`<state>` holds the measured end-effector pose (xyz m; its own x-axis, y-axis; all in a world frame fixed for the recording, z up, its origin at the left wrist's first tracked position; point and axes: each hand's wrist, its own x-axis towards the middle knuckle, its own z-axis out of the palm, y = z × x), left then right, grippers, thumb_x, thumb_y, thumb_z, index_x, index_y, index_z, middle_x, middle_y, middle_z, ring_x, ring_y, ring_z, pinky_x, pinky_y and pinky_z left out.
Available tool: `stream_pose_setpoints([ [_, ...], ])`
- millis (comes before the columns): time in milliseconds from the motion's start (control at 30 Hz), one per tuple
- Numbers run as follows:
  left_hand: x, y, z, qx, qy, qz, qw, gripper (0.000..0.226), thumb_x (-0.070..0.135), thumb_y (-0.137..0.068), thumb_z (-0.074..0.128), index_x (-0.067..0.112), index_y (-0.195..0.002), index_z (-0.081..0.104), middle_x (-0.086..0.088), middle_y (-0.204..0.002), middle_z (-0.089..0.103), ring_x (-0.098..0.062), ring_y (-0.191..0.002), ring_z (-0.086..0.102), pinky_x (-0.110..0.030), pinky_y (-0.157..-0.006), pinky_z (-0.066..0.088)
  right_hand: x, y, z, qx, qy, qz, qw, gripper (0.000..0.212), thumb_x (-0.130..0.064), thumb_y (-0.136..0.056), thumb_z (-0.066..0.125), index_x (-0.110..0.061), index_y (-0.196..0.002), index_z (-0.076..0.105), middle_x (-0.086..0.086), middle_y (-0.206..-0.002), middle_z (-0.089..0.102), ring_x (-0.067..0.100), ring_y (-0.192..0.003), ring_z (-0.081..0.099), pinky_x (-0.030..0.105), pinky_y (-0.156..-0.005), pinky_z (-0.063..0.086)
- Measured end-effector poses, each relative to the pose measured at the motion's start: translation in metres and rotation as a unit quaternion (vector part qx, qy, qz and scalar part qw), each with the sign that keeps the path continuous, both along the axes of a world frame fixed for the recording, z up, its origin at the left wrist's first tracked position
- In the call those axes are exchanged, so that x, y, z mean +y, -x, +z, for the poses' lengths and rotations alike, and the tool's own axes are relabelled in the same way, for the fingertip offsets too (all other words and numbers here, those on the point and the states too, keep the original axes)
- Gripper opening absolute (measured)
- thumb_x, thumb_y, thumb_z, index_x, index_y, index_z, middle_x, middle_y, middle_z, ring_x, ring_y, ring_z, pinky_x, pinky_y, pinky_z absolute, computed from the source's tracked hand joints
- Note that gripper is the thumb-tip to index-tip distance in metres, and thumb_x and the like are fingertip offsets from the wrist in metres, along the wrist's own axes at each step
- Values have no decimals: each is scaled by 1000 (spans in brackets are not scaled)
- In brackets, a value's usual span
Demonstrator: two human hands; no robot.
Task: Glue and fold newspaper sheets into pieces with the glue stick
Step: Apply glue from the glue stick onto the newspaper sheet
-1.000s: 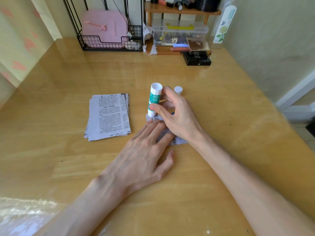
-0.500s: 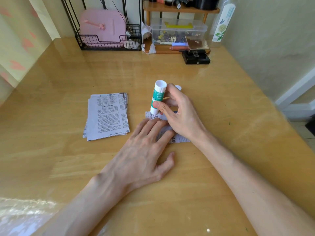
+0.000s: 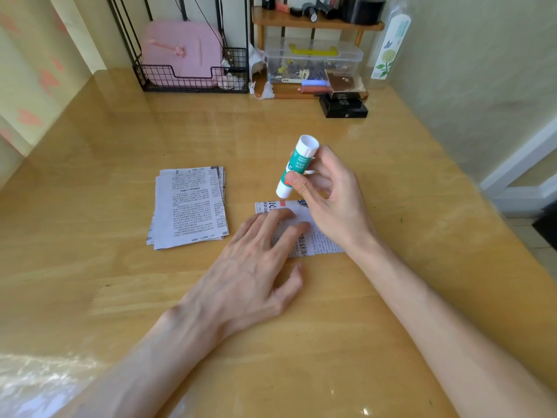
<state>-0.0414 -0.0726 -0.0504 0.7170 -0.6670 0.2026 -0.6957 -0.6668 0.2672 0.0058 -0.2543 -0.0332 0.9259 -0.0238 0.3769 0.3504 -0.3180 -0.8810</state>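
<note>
Left hand (image 3: 253, 263) flat — right hand (image 3: 328, 200) curled, raised

The sheet (image 3: 313, 239) lay flat on the table (image 3: 422, 206) near its centre, with the left hand (image 3: 250, 267) resting on the sheet's 9 o'clock half. The stack (image 3: 188, 206) lay apart at 9 o'clock of the sheet. The right hand (image 3: 328, 200) held the glue stick (image 3: 297, 165) tilted over the sheet's 12 o'clock edge. Along the far edge stood the basket (image 3: 193, 76) at 11 o'clock and the shelf (image 3: 316, 25) at 12, with the tub (image 3: 313, 60) under it and the carton (image 3: 343, 108) before it.
</note>
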Motion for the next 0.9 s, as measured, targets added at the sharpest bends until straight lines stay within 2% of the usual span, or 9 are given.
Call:
stream_pose_setpoints([
  [100,0,1,1,1,18,1,1000,44,36,-100,48,14,-136,54,-7,-143,46,-27,-130,48,-37,-120,32,2,-2,-3,-2,-23,-16,1000,18,-11,-102,69,-2,-112,58,2,-99,74,12,-88,76,26,-80,55],
  [200,1,-1,4,-17,58,0,998,34,27,-98,49,11,-126,60,-7,-137,51,-29,-124,52,-39,-110,39,3,-5,-5,-10,-30,-32,999,17,-11,-102,69,-2,-112,58,0,-98,73,8,-87,74,30,-81,57],
  [300,9,-9,10,-64,112,51,990,30,17,-96,48,10,-120,64,-6,-126,57,-28,-110,55,-42,-95,43,4,-7,-6,-14,-43,-38,998,17,-13,-102,69,-6,-113,59,-3,-99,74,6,-88,73,33,-85,58],
  [367,19,-18,9,-105,111,103,983,29,14,-94,49,9,-117,67,-7,-120,59,-31,-105,56,-43,-89,44,5,-7,-7,-9,-46,-31,998,17,-14,-103,69,-6,-113,59,2,-101,74,7,-90,73,33,-86,58],
  [533,35,-29,-6,-126,77,143,979,25,24,-95,57,18,-114,73,-1,-120,63,-30,-115,57,-41,-94,43,9,-7,-9,-3,-48,-6,999,14,-12,-102,69,-9,-111,58,1,-101,72,9,-89,74,26,-82,55],
  [667,33,-31,-10,-114,73,159,978,26,38,-96,59,24,-112,74,1,-120,62,-29,-117,55,-42,-97,42,11,-6,-10,4,-36,10,999,13,-12,-102,69,-10,-108,57,9,-105,74,15,-88,77,23,-76,55],
  [767,32,-33,-11,-101,78,170,977,28,45,-95,60,27,-111,74,3,-119,61,-29,-116,55,-43,-99,41,12,-6,-10,15,-32,20,999,16,-13,-103,68,-4,-110,58,7,-105,74,16,-87,77,29,-76,60],
  [900,32,-33,-11,-87,85,170,978,32,50,-90,60,28,-110,73,4,-119,60,-28,-119,54,-43,-101,40,14,-5,-11,23,-11,36,999,12,-18,-103,68,-16,-109,58,3,-103,75,19,-89,77,38,-78,62],
])
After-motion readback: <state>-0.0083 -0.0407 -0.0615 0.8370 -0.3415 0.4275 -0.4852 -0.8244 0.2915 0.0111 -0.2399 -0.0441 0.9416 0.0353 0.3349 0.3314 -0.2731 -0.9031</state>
